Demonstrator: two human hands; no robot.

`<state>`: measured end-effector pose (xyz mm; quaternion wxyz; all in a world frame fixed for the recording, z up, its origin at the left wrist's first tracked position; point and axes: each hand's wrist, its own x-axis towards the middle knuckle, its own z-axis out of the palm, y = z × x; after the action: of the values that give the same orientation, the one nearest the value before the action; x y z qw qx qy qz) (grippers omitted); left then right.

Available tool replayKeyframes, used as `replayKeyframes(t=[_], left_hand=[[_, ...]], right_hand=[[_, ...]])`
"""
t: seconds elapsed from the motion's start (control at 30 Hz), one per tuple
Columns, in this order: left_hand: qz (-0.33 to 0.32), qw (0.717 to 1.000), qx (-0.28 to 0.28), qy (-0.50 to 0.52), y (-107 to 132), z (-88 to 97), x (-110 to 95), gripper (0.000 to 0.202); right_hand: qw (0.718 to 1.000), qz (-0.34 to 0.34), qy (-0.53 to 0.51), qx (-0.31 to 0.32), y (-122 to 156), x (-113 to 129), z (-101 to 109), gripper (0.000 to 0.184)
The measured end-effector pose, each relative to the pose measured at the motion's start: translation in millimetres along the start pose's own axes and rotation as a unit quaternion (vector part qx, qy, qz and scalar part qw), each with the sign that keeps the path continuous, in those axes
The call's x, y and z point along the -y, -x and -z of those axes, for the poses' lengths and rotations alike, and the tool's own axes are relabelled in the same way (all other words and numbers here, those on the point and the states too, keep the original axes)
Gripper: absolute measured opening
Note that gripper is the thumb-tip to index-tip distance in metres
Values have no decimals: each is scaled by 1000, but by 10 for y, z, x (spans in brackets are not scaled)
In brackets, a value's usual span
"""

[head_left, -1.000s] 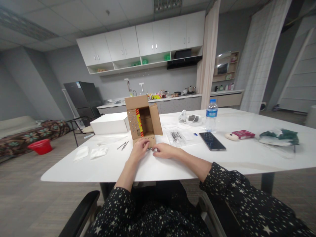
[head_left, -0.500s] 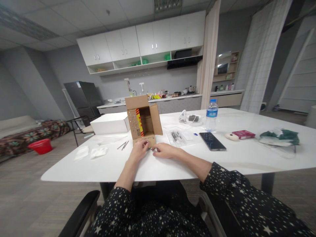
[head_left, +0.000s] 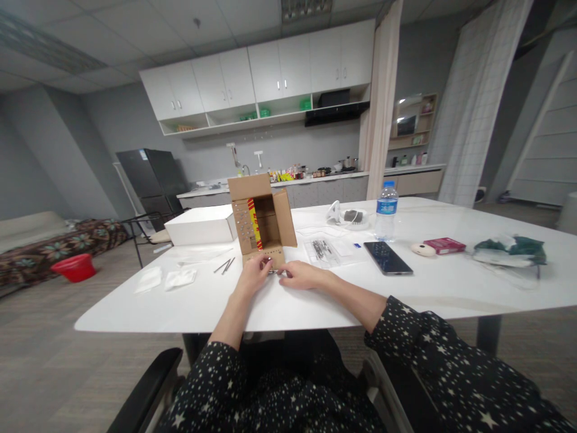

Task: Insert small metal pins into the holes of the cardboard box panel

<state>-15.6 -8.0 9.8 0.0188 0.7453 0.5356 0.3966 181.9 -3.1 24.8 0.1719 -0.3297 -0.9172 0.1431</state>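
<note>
Close together on the table stand my two hands, just in front of an open cardboard box [head_left: 244, 228]. My left hand [head_left: 253, 274] has its fingers curled and pinched at the box's front flap [head_left: 277, 257]; what sits in the pinch is too small to tell. The fingers of my right hand [head_left: 303, 275] close on one end of a thin, shiny metal piece [head_left: 273, 272], which lies between the hands. Small shiny bits dot the box's left flap, and a row of dark dots marks the front flap.
Two thin metal rods [head_left: 228, 265] and white tissues [head_left: 180, 278] lie left. A white box [head_left: 201, 225] stands behind them. Rightward are a plastic bag of dark slender pieces [head_left: 325, 252], a phone [head_left: 388, 258], a water bottle [head_left: 386, 213], a red packet [head_left: 445, 245] and a green bundle [head_left: 511, 249].
Hardly anything differs. Both hands stay in the same place by the box, with only a slight shift of the fingers.
</note>
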Motion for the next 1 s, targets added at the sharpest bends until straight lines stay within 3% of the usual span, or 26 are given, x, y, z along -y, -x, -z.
replayKeyframes(t=[0.3,0.77,1.0], left_hand=[[1,999,1,34,17,17,-40,17],[11,999,18,32,-2,-14,-7,21],[-17,1000,8,-17,-194,-30,-115,19]], right_hand=[[1000,11,2,1,4,-2,6,38],[1000,19,7,1,-6,-3,-4,35],[1000,9,8,2,-6,-2,-4,36]])
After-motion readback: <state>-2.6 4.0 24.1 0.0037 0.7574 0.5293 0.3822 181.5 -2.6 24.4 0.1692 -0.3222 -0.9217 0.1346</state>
